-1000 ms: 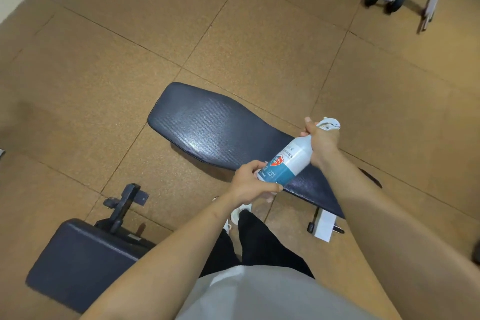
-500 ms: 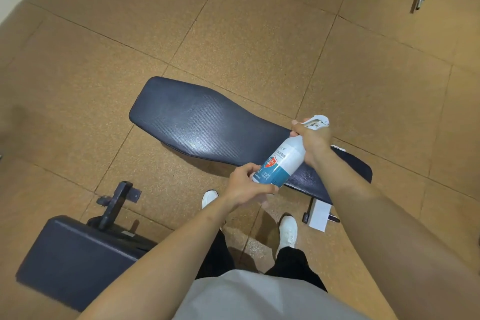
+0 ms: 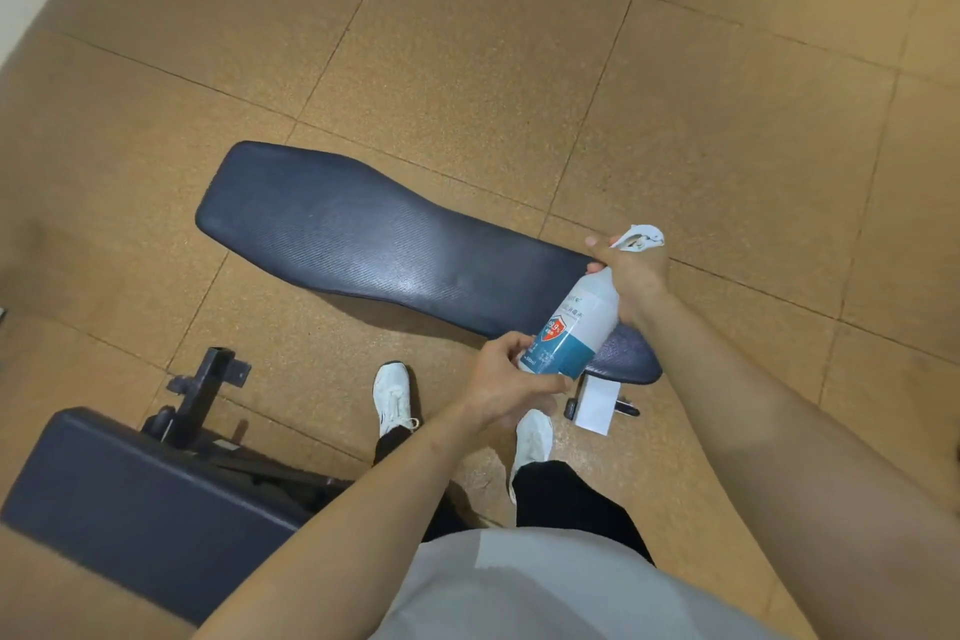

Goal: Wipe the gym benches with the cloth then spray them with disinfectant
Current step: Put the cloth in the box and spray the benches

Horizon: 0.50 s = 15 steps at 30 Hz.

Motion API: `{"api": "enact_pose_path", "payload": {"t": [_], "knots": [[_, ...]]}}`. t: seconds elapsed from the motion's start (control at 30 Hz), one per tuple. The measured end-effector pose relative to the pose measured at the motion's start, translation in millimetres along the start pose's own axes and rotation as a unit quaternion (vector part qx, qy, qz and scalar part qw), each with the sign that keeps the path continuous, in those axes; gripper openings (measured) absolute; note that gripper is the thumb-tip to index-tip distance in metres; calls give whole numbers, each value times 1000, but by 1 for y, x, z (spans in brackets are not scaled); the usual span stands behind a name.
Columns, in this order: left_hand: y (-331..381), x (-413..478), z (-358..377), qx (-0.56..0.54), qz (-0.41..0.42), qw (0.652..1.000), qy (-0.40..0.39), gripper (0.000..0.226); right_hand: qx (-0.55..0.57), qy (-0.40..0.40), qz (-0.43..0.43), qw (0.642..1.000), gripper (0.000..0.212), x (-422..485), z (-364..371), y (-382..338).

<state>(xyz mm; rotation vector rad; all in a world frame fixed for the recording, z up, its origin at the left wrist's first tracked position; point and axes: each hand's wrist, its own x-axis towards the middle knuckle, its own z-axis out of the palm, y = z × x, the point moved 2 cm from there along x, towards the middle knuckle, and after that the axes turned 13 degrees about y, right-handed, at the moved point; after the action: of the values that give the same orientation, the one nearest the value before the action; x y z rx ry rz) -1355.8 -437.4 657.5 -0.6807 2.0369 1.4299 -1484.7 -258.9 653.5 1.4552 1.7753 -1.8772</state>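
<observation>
A long dark blue gym bench [image 3: 363,244] lies across the middle of the floor. Over its narrow right end I hold a white disinfectant spray bottle [image 3: 574,327] with a teal label, tilted with its white trigger head up and to the right. My right hand [image 3: 631,278] grips the bottle's neck just below the trigger. My left hand [image 3: 506,387] holds the bottle's base. A second dark blue bench pad [image 3: 140,509] sits at the lower left. No cloth is visible.
My two white shoes [image 3: 392,395] stand on the brown tiled floor just in front of the bench. A black metal bracket [image 3: 208,385] sticks up from the lower-left bench. The bench's white foot [image 3: 597,405] is under its right end. Dumbbells and a white frame are at the top right edge.
The view has shifted down and closer, so the bench and bottle sit lower and my feet have come into view. Both hands keep the same grip on the bottle.
</observation>
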Motion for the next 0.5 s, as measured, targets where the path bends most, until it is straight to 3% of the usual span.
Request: {"api": "enact_pose_path", "payload": {"t": [0.27, 0.5], "knots": [[1, -15, 37, 44, 0, 999, -21, 60, 22, 2, 16, 1000, 22, 4, -54, 7], [-1, -15, 62, 68, 17, 995, -74, 62, 24, 77, 22, 997, 26, -1, -88, 8]]}}
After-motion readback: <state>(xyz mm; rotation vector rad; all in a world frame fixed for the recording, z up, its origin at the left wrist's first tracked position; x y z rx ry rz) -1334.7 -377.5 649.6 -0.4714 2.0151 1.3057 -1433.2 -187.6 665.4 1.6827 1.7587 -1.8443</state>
